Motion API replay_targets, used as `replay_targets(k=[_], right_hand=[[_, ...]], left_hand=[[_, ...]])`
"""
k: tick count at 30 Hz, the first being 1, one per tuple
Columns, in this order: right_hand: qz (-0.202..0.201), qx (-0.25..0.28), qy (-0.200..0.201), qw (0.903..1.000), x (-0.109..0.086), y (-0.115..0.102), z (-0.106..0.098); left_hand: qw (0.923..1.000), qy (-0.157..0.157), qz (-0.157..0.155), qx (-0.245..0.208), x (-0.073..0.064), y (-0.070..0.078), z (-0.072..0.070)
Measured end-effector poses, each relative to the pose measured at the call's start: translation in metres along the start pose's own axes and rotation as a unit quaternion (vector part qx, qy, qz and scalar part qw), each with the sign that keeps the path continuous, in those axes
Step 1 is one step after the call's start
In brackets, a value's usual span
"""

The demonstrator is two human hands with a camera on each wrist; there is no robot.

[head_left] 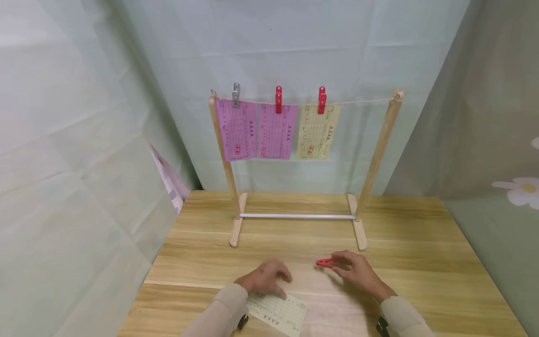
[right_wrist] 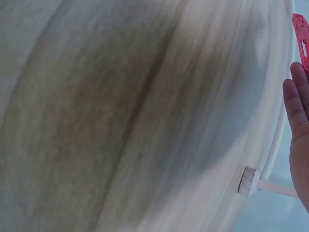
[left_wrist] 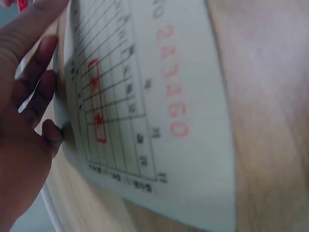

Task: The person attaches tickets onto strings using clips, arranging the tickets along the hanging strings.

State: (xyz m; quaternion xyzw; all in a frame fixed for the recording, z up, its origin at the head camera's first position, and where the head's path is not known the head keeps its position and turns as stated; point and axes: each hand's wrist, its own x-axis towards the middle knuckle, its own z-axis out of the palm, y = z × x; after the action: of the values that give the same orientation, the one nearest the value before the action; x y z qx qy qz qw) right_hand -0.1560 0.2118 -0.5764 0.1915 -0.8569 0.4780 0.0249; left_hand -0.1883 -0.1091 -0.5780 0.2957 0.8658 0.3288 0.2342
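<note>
My right hand (head_left: 358, 274) pinches a red plastic clothespin (head_left: 323, 263) between thumb and fingers, a little above the table. The same clothespin (right_wrist: 301, 38) shows at the fingertips in the right wrist view. Over a pale yellow printed slip (head_left: 280, 312) rests my left hand (head_left: 266, 278), its thumb touching the paper near the upper edge. A gap shows between that thumb and the bent forefinger. In the left wrist view the slip (left_wrist: 198, 92) fills the middle, with red digits and a red stamp; its edge by the fingers curves slightly.
Behind the hands stands a wooden rack (head_left: 381, 150) with a string across. Two pink slips (head_left: 240, 131) and one yellow slip (head_left: 316, 135) hang there from a grey clothespin (head_left: 236, 95) and two red clothespins (head_left: 279, 99). A white rod (head_left: 294, 216) joins the rack's feet.
</note>
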Motion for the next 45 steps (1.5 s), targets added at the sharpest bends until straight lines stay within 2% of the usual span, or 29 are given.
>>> replay_targets(k=[3, 6, 10, 14, 18, 23, 28, 35, 45], right_hand=[[-0.007, -0.001, 0.003, 1.0, 0.0, 0.0, 0.0], [-0.007, -0.002, 0.002, 1.0, 0.0, 0.0, 0.0], [0.005, -0.001, 0.001, 1.0, -0.001, 0.0, 0.0], [0.011, -0.002, 0.002, 0.9999, 0.0, 0.0, 0.0], [0.005, -0.001, 0.003, 1.0, 0.001, -0.001, 0.0], [0.003, -0.005, 0.003, 1.0, 0.001, -0.003, 0.0], [0.004, -0.003, 0.001, 1.0, 0.002, -0.004, -0.001], [0.006, -0.011, -0.003, 0.9999, 0.005, -0.002, -0.004], [-0.027, -0.02, -0.005, 0.9994, 0.013, -0.006, -0.019]], left_hand=[[0.9998, 0.02, 0.004, 0.001, 0.0, 0.0, 0.001], [0.9976, 0.064, -0.003, -0.027, 0.0, -0.003, 0.002], [0.9909, 0.122, -0.031, -0.048, 0.001, -0.002, 0.003], [0.9871, 0.147, -0.06, -0.022, 0.005, 0.002, 0.006], [0.9856, 0.149, -0.08, 0.002, 0.008, 0.009, 0.007], [0.9828, 0.147, -0.112, -0.01, 0.01, 0.017, 0.004], [0.9805, 0.139, -0.134, -0.038, 0.011, 0.019, 0.002], [0.9814, 0.13, -0.123, -0.069, 0.012, 0.016, -0.002], [0.9818, 0.124, -0.096, -0.107, 0.015, 0.021, -0.023]])
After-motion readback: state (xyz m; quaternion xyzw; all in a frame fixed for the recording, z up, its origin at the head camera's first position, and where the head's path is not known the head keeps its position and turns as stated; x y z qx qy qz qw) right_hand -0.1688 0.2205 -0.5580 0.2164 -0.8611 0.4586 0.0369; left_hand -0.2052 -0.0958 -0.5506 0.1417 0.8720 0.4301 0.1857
